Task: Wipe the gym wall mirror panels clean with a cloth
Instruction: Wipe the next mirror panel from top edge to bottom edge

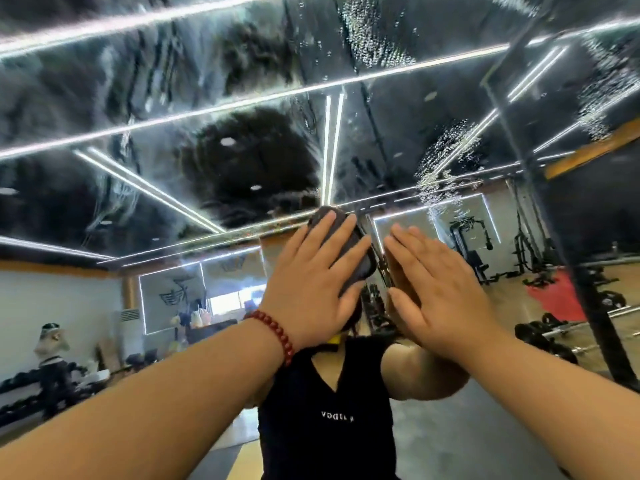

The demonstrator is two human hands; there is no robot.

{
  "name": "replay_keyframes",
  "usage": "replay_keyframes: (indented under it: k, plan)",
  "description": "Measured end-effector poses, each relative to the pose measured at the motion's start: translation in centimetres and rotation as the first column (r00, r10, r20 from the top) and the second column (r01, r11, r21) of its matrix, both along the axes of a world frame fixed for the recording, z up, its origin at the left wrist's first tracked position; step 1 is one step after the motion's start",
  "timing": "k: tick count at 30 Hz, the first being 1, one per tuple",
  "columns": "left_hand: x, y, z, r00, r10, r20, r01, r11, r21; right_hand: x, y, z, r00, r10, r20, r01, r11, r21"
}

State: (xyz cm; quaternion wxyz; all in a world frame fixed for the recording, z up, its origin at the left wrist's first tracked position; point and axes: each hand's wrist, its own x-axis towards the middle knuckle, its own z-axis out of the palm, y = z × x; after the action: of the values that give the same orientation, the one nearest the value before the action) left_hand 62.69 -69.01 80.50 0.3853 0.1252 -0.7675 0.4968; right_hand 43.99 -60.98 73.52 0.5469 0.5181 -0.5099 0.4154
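Grey cloth (341, 249) lay flat beneath my left hand (313, 282), fingers straight and spread to press it against the mirror (173, 116); my right hand (438, 289), fingers straight and together, braced bare glass just beside it, probably for balance; droplets (440, 164) clung above right; streaked, unwiped panel stretched overhead, offering free room upward and leftward.
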Motion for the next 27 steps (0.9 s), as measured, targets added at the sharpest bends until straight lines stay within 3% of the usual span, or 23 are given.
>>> replay_keyframes:
  k: [6,12,19,27]
  plan:
    - [2.1,0.1,5.0,0.978,0.063,-0.201,-0.033,0.989,0.145,2.1,1.0,3.1,0.996,-0.073,0.050,0.072,0.997,0.033]
    - [3.3,-0.6,5.4,0.996,0.036,-0.079,-0.029,0.996,0.089,4.4,0.0,9.9,0.990,-0.124,-0.071,0.127,0.991,0.033]
    - [5.9,-1.5,15.8,0.938,0.077,-0.338,-0.016,0.983,0.181,6.3,-0.8,20.8,0.972,-0.178,-0.150,0.184,0.983,0.023]
    - [6.2,-2.1,26.0,0.940,0.047,-0.337,-0.003,0.992,0.130,6.2,0.3,30.9,0.974,-0.201,-0.107,0.198,0.979,-0.044]
